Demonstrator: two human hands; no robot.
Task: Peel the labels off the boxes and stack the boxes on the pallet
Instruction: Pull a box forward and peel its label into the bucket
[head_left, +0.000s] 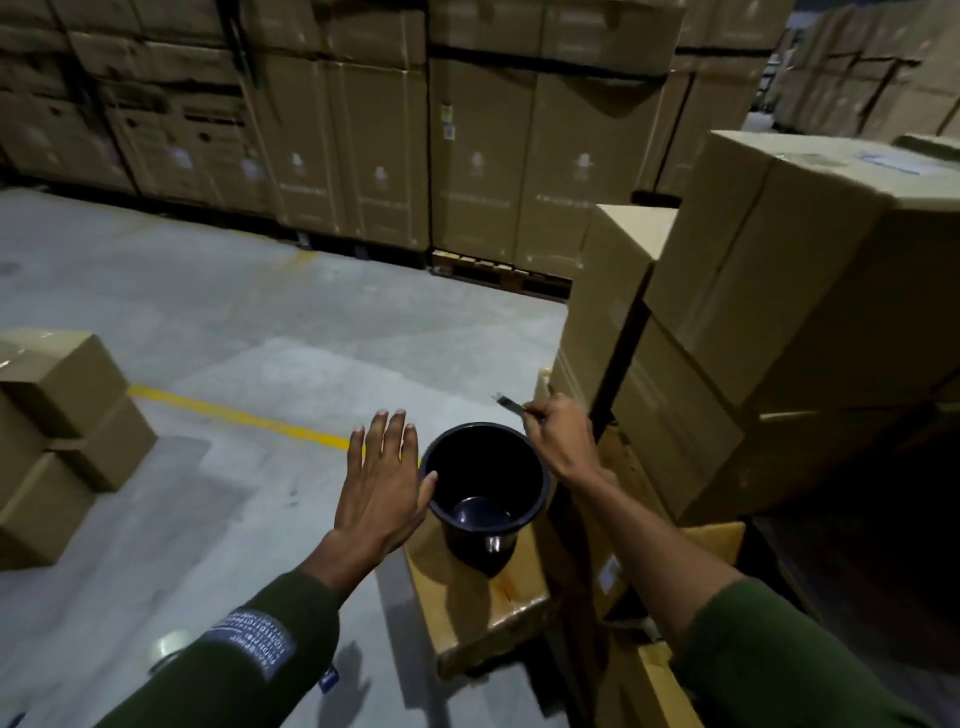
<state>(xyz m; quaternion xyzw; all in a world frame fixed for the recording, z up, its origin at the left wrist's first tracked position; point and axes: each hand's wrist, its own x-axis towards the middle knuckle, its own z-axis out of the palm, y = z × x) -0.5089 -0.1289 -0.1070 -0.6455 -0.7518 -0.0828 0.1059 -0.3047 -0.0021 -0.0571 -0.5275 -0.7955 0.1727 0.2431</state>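
Right hand (558, 439) clamped on a small blade (511, 404), nearer the stacked cardboard boxes (779, 291) rising rightward; left hand (382, 475) flat, fingers straight, beside the black bucket (485, 493).

I see a grey concrete floor (218, 312) with a yellow line (234, 415) painted across it. Stacked cardboard boxes (57, 441) rest on it at left; a wooden pallet (498, 275) sits farther back.
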